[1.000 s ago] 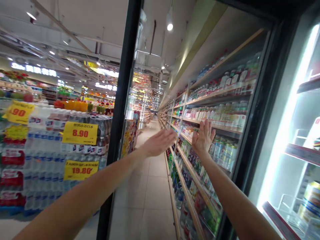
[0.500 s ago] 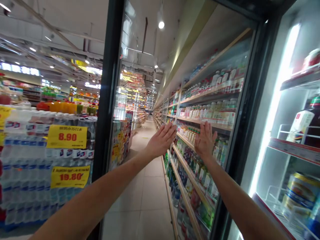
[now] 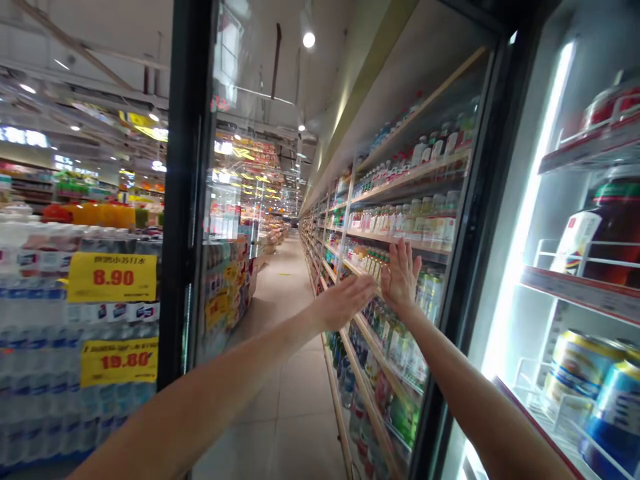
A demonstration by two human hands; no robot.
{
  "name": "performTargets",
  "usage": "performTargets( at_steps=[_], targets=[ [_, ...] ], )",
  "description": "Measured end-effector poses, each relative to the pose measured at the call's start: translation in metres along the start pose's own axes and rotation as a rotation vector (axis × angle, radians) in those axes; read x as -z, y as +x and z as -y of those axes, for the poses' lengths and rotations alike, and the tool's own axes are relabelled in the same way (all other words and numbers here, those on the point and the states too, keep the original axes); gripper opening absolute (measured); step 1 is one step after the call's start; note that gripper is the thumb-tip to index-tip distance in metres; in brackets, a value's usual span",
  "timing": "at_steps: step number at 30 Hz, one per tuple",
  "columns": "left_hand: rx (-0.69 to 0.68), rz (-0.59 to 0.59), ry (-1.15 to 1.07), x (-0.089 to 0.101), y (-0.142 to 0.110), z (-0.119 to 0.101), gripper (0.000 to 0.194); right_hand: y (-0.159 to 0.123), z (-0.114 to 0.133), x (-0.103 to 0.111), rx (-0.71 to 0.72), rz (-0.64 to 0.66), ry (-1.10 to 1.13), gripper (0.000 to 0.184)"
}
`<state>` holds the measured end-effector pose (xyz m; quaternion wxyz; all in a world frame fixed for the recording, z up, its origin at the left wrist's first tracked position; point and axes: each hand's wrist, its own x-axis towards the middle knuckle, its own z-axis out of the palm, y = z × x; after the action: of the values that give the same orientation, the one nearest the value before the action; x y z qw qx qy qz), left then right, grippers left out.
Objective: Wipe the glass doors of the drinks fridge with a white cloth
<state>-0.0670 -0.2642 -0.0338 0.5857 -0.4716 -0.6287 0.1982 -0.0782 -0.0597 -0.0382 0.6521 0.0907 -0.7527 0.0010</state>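
My right hand (image 3: 401,275) lies flat and open against the inside of a glass cooler door (image 3: 320,200), fingers pointing up. My left hand (image 3: 347,301) is stretched out open just to its left, palm toward the same glass, holding nothing. The door stands swung open, with its black frame (image 3: 183,193) at the left. Through the glass I see the aisle floor (image 3: 290,393) and long shelves of bottled drinks (image 3: 395,220).
The lit cooler interior (image 3: 575,267) on my right holds cans (image 3: 605,393) and a dark bottle (image 3: 607,230) on wire racks. Stacked packs of bottled water (image 3: 75,333) with yellow price signs (image 3: 111,277) stand at the left.
The door's black frame has shifted left in view as the door swings wider. My left hand has dropped lower and closer to my right hand; more of the cooler interior shows.
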Motion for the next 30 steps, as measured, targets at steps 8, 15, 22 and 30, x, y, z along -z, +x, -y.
performTargets(
  at_steps=[8,15,22,30],
  targets=[
    [0.287,-0.026,0.038,0.009,0.005,0.028,0.045,-0.001,-0.003,-0.001,0.024,-0.033,-0.001,0.058],
    [0.040,0.047,-0.005,0.019,-0.009,0.028,0.044,-0.003,0.000,0.003,0.011,-0.039,0.012,0.056],
    [0.030,0.030,0.064,0.037,-0.056,0.035,0.045,-0.004,-0.002,0.002,0.001,-0.046,0.008,0.058],
    [0.379,0.003,0.209,0.069,-0.143,0.056,0.047,-0.005,0.000,-0.001,0.006,-0.074,0.006,0.056]
  ],
)
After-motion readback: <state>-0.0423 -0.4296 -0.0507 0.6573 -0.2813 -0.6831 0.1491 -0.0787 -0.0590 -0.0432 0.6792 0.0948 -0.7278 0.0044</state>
